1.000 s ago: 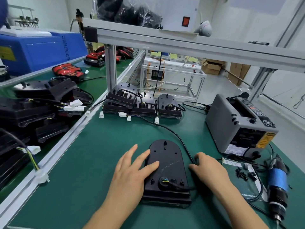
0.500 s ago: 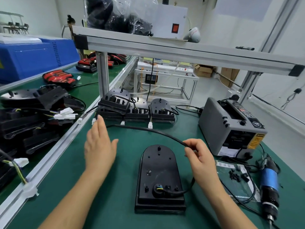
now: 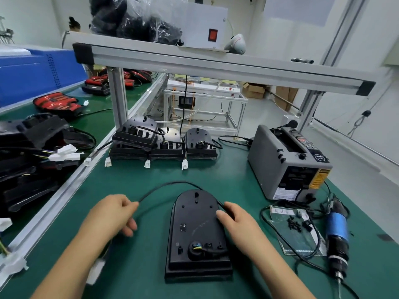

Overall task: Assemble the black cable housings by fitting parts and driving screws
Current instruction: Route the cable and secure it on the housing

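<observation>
One cable (image 3: 168,184), left hand (image 3: 110,216) to right hand (image 3: 235,221), connector (image 3: 96,271) perhaps half-hidden.

Grey tape dispenser (image 3: 287,162) at right on the green counter (image 3: 233,180); overhead shelf (image 3: 216,67) bearing a clear bag of black parts (image 3: 133,20) and a white box with red switch (image 3: 205,29); blue crate (image 3: 32,76) far left

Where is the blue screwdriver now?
In the head view, the blue screwdriver lies at the far right of the green mat, beside the clear sheet, near the grey tape dispenser.
</observation>
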Action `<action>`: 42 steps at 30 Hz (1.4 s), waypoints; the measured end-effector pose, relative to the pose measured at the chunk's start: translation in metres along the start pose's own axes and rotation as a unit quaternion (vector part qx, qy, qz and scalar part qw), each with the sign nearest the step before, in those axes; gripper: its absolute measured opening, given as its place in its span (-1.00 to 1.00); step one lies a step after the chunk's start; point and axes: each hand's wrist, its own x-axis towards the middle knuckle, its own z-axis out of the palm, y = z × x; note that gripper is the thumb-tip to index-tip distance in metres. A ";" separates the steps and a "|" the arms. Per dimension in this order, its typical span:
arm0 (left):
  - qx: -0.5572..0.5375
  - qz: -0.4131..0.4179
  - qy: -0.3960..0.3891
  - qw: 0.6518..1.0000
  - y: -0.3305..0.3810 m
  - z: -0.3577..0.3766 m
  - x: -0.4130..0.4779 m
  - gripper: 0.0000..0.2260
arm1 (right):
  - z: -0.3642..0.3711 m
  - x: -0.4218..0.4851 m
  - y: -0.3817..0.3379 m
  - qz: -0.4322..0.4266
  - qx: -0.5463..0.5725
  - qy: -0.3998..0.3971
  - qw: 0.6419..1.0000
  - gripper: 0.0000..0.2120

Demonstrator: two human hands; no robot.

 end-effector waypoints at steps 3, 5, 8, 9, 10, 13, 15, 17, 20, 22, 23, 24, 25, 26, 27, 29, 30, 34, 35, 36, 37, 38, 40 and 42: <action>0.058 0.024 -0.042 0.997 -0.002 0.002 -0.016 -0.72 | 0.005 -0.020 0.004 0.003 -0.019 0.012 1.000 -0.38; 0.123 0.044 -0.058 0.990 0.001 0.005 -0.027 -0.68 | 0.008 -0.029 0.004 0.006 -0.026 0.010 1.000 -0.35; 0.129 0.058 -0.116 0.983 0.007 0.019 -0.040 -0.63 | 0.010 -0.032 0.000 0.016 -0.030 0.001 0.999 -0.35; 0.113 0.066 -0.141 0.981 0.010 0.025 -0.045 -0.65 | 0.010 -0.032 -0.003 0.017 -0.020 -0.003 1.000 -0.40; 0.091 0.073 -0.163 0.980 0.012 0.031 -0.049 -0.67 | 0.010 -0.032 -0.005 0.014 -0.005 -0.010 1.000 -0.49; 0.012 0.068 -0.188 0.980 0.014 0.040 -0.058 -0.71 | 0.011 -0.033 -0.010 0.015 0.036 -0.035 0.999 -0.75; -0.015 0.064 -0.182 0.981 0.013 0.041 -0.063 -0.70 | 0.012 -0.032 -0.007 0.021 0.064 -0.034 0.997 -0.71; -0.024 0.060 -0.174 0.983 0.013 0.040 -0.069 -0.68 | 0.014 -0.031 -0.005 0.028 0.100 -0.034 0.994 -0.68; -0.041 0.054 -0.166 0.984 0.015 0.041 -0.080 -0.72 | 0.016 -0.032 -0.008 0.025 0.184 -0.046 0.981 -0.65; -0.071 0.051 -0.160 0.983 0.016 0.042 -0.087 -0.78 | 0.019 -0.031 -0.009 0.029 0.241 -0.048 0.969 -0.57; -0.116 0.043 -0.160 0.979 0.016 0.043 -0.089 -0.82 | 0.020 -0.030 -0.009 0.033 0.277 -0.043 0.959 -0.56; -0.170 0.031 -0.165 0.971 0.015 0.043 -0.091 -0.85 | 0.020 -0.028 -0.008 0.041 0.315 -0.034 0.948 -0.57; -0.222 0.023 -0.174 0.959 0.014 0.044 -0.094 -0.84 | 0.020 -0.026 -0.008 0.048 0.351 -0.025 0.935 -0.62; -0.272 0.017 -0.184 0.944 0.013 0.045 -0.095 -0.81 | 0.020 -0.024 -0.009 0.053 0.381 -0.017 0.923 -0.68; -0.321 0.013 -0.190 0.927 0.011 0.047 -0.097 -0.78 | 0.020 -0.022 -0.009 0.054 0.405 -0.011 0.913 -0.72; -0.410 0.006 -0.172 0.896 0.008 0.053 -0.097 -0.76 | 0.020 -0.019 -0.011 0.053 0.445 0.005 0.894 -0.73; -0.436 0.004 -0.152 0.887 0.008 0.057 -0.097 -0.76 | 0.021 -0.018 -0.012 0.053 0.465 0.012 0.884 -0.70; -0.481 0.003 -0.095 0.872 0.009 0.067 -0.093 -0.76 | 0.022 -0.015 -0.017 0.043 0.509 0.037 0.859 -0.63; -0.494 0.001 -0.092 0.865 0.010 0.068 -0.092 -0.76 | 0.023 -0.014 -0.019 0.042 0.514 0.049 0.856 -0.60; -0.508 -0.003 -0.090 0.857 0.011 0.067 -0.092 -0.76 | 0.023 -0.013 -0.020 0.041 0.517 0.061 0.853 -0.58; -0.523 -0.006 -0.091 0.848 0.012 0.067 -0.092 -0.77 | 0.024 -0.012 -0.022 0.038 0.518 0.070 0.852 -0.56; -0.538 -0.010 -0.093 0.838 0.014 0.066 -0.092 -0.78 | 0.025 -0.012 -0.023 0.034 0.514 0.078 0.854 -0.56; -0.553 -0.021 -0.097 0.827 0.019 0.064 -0.094 -0.80 | 0.026 -0.010 -0.025 0.021 0.495 0.092 0.864 -0.56; -0.540 -0.023 -0.098 0.836 0.021 0.066 -0.094 -0.81 | 0.027 -0.009 -0.027 0.011 0.481 0.095 0.872 -0.56</action>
